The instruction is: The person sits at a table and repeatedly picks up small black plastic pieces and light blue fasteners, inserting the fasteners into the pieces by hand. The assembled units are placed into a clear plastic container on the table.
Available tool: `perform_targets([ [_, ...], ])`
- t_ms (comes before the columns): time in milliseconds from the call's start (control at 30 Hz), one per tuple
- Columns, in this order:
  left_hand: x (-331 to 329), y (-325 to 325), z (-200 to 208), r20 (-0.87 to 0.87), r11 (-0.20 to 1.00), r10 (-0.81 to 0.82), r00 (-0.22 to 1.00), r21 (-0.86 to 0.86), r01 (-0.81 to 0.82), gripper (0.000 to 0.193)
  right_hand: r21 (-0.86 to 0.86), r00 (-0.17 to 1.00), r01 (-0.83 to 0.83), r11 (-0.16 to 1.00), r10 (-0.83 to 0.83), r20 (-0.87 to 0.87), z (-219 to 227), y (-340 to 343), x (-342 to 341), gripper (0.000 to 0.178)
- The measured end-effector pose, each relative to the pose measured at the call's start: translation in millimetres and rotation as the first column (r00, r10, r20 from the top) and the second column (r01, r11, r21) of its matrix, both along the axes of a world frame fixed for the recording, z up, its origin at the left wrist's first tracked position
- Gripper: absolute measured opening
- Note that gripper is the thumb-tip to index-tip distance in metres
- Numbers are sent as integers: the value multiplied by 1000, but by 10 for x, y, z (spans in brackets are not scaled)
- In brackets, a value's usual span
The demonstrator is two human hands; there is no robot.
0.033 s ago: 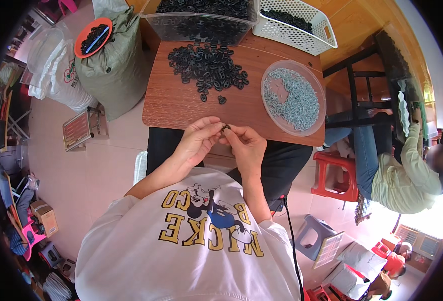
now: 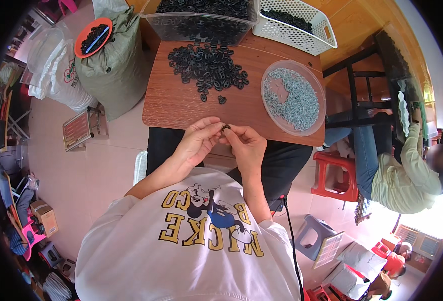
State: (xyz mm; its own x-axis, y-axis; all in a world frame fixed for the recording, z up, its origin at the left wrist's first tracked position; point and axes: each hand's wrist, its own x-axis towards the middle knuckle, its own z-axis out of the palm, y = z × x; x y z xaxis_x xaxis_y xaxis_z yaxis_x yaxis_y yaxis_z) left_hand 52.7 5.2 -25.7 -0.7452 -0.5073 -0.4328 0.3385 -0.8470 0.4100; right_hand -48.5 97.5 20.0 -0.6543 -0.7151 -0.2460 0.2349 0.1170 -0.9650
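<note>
Just off the near edge of the brown table, both my hands meet at a small black plastic piece (image 2: 225,127). My left hand (image 2: 201,136) pinches it from the left, and my right hand (image 2: 247,145) pinches it from the right; fingers cover much of it. Beyond them on the wood lies a pile of black oval pieces (image 2: 206,65), with a few loose ones at its near side. To the right a round clear tub (image 2: 323,108) holds many small silvery screws (image 2: 301,108).
At the table's (image 2: 166,108) far side stand a clear bin (image 2: 201,31) and a white perforated basket (image 2: 314,44), both with black pieces. An orange bowl (image 2: 78,47) rests on a sack (image 2: 114,85) at left. A person (image 2: 402,175) sits at right near a red stool (image 2: 334,175).
</note>
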Motion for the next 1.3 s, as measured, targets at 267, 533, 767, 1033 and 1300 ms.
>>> perform_targets([
  [267,22,10,-32,-47,997,-1,999,83,4,12,-23,998,-5,1000,3,-60,-92,9,8,9],
  [533,40,34,9,8,996,1,1000,-86,-1,15,-13,997,-9,1000,8,-74,-45,21,23,10],
  [767,94,-38,49,109,949,-36,993,-306,68,16,77,938,-25,997,50,-344,-28,-1,61,10],
  [1033,79,-122,93,154,954,1,988,-298,46,18,32,975,5,999,3,-220,-101,-87,69,10],
  [1300,64,-120,35,143,958,-5,990,-282,46,23,2,994,-4,1000,4,-105,-186,-63,43,9],
])
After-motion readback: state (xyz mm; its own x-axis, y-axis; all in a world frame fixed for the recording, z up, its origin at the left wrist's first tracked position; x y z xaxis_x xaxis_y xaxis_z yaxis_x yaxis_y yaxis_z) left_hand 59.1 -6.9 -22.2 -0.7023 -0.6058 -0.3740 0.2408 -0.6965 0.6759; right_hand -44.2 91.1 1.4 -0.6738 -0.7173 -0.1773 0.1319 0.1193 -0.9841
